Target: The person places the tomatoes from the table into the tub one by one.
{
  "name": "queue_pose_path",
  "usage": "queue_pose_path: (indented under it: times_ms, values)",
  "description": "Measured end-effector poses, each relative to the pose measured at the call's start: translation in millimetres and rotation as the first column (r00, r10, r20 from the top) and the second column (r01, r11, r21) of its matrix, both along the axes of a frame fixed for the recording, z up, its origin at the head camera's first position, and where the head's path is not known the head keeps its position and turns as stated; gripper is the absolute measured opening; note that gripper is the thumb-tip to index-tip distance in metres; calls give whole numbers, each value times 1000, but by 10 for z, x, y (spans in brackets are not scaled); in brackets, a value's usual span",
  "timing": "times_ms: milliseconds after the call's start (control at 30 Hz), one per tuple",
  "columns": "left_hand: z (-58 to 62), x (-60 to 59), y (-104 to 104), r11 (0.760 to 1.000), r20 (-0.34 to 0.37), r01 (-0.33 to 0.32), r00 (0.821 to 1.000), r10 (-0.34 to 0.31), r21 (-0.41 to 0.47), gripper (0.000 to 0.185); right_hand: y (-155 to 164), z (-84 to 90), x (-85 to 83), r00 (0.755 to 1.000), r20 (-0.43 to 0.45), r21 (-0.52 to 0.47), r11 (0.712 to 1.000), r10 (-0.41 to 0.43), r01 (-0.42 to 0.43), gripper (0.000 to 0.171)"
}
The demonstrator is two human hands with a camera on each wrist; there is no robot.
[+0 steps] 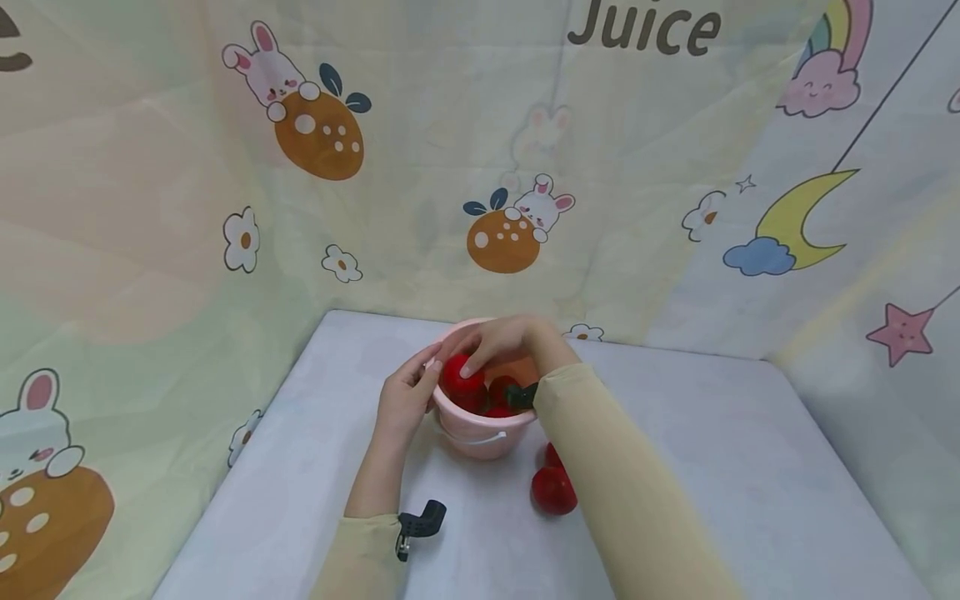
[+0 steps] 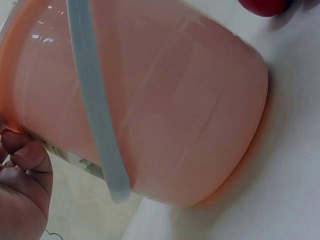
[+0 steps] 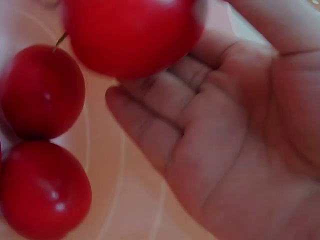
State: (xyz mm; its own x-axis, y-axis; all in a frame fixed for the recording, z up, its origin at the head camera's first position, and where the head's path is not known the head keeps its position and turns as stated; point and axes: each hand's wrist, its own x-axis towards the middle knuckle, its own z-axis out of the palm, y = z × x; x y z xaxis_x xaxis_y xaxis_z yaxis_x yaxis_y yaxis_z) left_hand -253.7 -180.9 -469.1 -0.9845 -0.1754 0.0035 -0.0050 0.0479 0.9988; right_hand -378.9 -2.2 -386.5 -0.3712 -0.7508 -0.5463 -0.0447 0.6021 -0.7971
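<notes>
putting a tomato into the pink bucket near the far edge of the table

my right hand [image 1: 501, 340] reaches over the bucket [image 1: 480, 437], fingers curled round a red tomato [image 1: 459, 377] just inside the rim, above others [image 3: 42, 90] already in it. my left hand [image 1: 405, 398] steadies the bucket, fingertips pinching its near-left rim. i judge the next move is to loosen my fingers low so the tomato settles gently, then fetch the two tomatoes [image 1: 553, 488] lying on the table beside the bucket, toward me.
</notes>
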Motion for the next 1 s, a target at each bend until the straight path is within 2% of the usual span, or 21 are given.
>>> queue_pose_path:
  times_ms: [133, 233, 767, 1000]
  values:
    - [3, -1, 0, 1000, 9, 4, 1000, -4, 3, 31, -22, -117, -19, 999, -21, 81, 995, -50, 52, 47]
    - [4, -3, -1, 1000, 18, 4, 1000, -4, -2, 31, -30, -134, -5, 996, -25, 120, 989, -80, 82, 45]
    - [-1, 4, 4, 1000, 5, 0, 1000, 0, 1, 30, -32, -179, -15, 998, -21, 53, 996, -66, 67, 47]
    - [-20, -10, 3, 1000, 4, -3, 1000, 3, -7, 31, -21, -196, -35, 997, -43, 65, 996, -59, 62, 46]
